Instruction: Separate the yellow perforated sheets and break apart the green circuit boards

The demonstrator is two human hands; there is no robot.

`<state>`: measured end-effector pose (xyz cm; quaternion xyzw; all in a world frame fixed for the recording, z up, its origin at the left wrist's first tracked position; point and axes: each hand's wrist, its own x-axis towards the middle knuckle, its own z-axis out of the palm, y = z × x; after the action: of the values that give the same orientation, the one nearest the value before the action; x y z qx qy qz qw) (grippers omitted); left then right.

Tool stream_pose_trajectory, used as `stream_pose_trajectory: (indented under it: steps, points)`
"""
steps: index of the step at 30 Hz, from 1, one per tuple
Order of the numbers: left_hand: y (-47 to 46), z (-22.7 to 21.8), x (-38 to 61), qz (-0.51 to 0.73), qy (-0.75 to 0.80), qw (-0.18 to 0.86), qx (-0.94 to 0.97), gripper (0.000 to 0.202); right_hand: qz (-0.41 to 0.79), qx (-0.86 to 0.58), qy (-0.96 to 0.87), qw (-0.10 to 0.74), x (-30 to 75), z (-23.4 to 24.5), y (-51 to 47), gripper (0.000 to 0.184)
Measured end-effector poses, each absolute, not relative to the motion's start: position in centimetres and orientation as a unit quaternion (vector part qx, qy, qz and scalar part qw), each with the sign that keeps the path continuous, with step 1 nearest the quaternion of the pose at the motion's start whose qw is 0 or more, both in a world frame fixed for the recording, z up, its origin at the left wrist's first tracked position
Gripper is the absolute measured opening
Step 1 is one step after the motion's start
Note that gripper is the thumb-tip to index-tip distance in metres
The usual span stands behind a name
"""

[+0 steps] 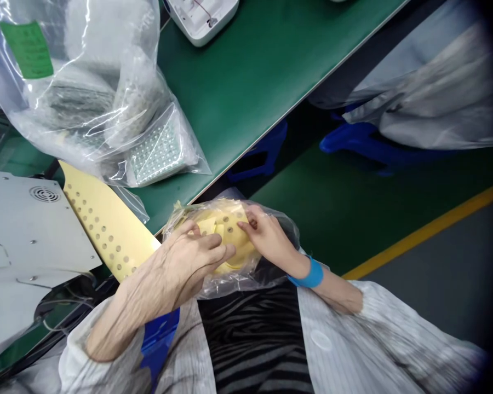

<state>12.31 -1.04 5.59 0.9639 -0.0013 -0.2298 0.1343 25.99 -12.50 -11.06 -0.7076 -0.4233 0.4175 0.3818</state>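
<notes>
A clear plastic bag (230,283) lies on my lap, with yellow backing paper (236,232) bearing round grey dots bunched in its mouth. My right hand (271,238), a blue band round its wrist, pinches the right edge of a dotted yellow piece between thumb and fingers. Over the left side of the same yellow paper is my left hand (197,251), fingers curled and closed on it; its fingertips are partly hidden. Left of my forearm, a long yellow strip (102,219) with rows of grey dots slopes down from a machine.
A large clear bag (119,109) of wrapped parts sits on the green table (246,93). A white plastic housing (201,22) stands at the back. The grey metal machine (24,230) is at left. Blue stools (258,153) and a seated person's clothing (443,93) are to the right.
</notes>
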Motion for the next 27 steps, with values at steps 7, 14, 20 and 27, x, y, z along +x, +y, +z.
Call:
stream_pose_trajectory:
  steps: [7,14,20,27]
  points:
    - [-1.2,6.3,11.0,-0.217,0.027,0.119,0.968,0.025,0.369,-0.725,-0.457,0.360,26.5,-10.8,-12.6,0.018]
    - [-1.4,5.8,12.3,-0.242,0.022,0.139,0.960,0.025,0.343,-0.765,-0.483,0.255,26.0,-8.4,-13.1,0.028]
    - [-1.0,3.0,14.6,-0.259,0.031,0.146,0.954,0.022,0.482,-0.657,-0.416,0.405,26.0,-8.8,-12.7,0.037]
    - [-0.5,2.5,15.5,-0.276,0.066,0.149,0.947,0.036,0.598,-0.522,-0.358,0.491,26.5,-10.0,-13.1,0.033]
